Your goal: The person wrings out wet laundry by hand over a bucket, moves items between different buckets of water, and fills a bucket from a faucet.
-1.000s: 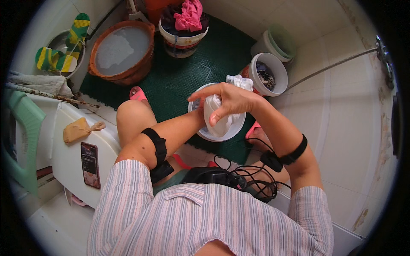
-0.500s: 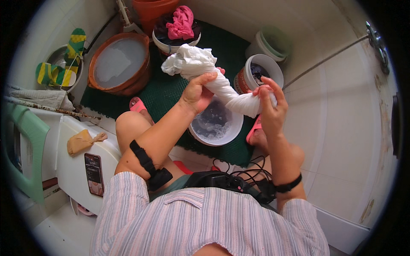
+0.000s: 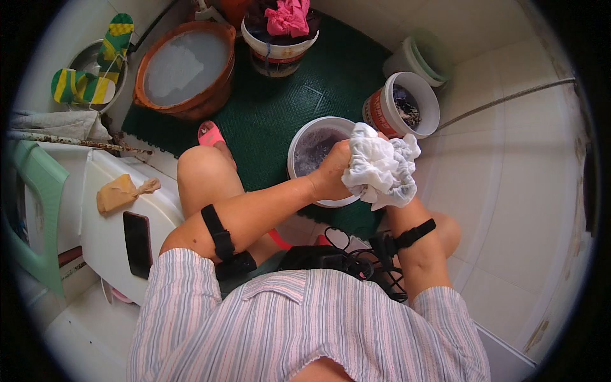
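Note:
A bunched, damp-looking white cloth [image 3: 382,162] is up in front of me, over the right rim of a white bucket [image 3: 294,153]. My left hand [image 3: 334,173] is closed around its left side. Most of my right hand [image 3: 405,212] is hidden behind the cloth; only its wrist end and a bit of finger show, gripping from the right. Greyish, foamy water fills the bucket beneath, which stands on a green mat between my feet.
Beyond the mat's left part stands a brown tub [image 3: 219,95] of cloudy water. A bucket with pink and dark laundry [image 3: 288,18] is at the back. On the right sits a bucket of dark items [image 3: 407,105]. A phone [image 3: 137,244] lies on a white lid at left.
The stretched, twisted cloth is now bunched up and has come lower and to the right. My left hand has moved right, close to my right hand. The phone screen has gone dark.

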Motion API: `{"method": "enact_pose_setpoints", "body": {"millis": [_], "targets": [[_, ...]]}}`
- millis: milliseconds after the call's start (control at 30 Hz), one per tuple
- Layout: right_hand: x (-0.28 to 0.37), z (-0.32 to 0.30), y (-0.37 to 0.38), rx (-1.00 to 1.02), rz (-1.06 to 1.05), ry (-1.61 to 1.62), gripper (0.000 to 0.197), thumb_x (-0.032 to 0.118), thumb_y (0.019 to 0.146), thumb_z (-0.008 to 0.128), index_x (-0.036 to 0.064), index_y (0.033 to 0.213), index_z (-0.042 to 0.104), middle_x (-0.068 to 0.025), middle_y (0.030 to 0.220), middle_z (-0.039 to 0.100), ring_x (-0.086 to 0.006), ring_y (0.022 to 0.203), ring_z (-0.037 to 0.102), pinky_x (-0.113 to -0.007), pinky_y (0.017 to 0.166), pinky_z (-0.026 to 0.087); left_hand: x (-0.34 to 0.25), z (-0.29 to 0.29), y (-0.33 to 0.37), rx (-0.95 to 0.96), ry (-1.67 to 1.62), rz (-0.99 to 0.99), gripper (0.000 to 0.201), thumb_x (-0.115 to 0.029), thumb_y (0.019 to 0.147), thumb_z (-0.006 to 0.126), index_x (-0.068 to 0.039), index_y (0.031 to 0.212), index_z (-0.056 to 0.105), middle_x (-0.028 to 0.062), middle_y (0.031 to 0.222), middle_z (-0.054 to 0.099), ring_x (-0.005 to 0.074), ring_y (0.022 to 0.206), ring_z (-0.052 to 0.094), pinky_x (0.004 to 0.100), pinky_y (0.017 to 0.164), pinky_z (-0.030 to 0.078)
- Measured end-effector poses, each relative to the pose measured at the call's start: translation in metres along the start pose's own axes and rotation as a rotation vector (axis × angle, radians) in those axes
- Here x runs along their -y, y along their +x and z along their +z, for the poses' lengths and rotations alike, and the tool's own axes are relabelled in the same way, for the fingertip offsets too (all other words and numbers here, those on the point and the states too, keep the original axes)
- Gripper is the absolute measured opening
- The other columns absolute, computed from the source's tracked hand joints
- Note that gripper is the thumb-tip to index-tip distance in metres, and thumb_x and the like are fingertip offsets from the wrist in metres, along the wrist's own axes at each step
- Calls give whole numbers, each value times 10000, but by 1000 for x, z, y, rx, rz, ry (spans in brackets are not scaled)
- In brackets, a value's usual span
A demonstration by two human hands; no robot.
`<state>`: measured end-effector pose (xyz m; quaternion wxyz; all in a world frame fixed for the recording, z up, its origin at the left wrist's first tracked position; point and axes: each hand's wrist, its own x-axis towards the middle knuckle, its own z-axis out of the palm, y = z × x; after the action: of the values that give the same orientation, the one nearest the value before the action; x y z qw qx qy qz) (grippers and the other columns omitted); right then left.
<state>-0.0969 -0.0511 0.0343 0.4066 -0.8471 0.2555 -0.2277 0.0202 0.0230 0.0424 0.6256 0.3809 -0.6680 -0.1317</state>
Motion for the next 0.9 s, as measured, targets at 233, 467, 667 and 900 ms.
{"method": "enact_pose_setpoints", "body": {"millis": [233, 467, 667, 900], "targets": [[42, -13, 41, -82, 1162, 785, 325, 96, 791, 407, 37, 1108, 364, -67, 1015, 451, -136, 933, 441, -223, 830, 339, 6, 16, 0, 115, -63, -211, 213, -70, 575, 607, -50, 770, 522, 103, 783, 534, 241, 770, 517, 288, 704, 392], [-52, 6, 40, -57, 878, 677, 41, 29, 688, 465, -5, 683, 488, -79, 547, 480, -152, 433, 443, -273, 402, 372, 28, 11, -11, -526, -877, -1370, 300, -43, 629, 565, -27, 918, 483, 51, 840, 522, 196, 744, 521, 303, 709, 410], [32, -93, 114, -220, 272, 486, 110, 126, 716, 488, 38, 774, 455, -66, 555, 468, -148, 473, 473, -263, 467, 407, 34, 2, -11, -282, -1176, -1629, 395, -371, 763, 461, -36, 971, 433, 101, 917, 493, 179, 848, 486, 259, 709, 390], [37, -185, 159, -745, -71, 280, 176, 145, 784, 454, 0, 883, 439, -72, 667, 504, -174, 610, 520, -286, 582, 436, 35, -6, -4, -48, -884, -1375, 299, -248, 776, 466, -32, 979, 428, 72, 879, 520, 131, 800, 506, 231, 692, 393]]}}
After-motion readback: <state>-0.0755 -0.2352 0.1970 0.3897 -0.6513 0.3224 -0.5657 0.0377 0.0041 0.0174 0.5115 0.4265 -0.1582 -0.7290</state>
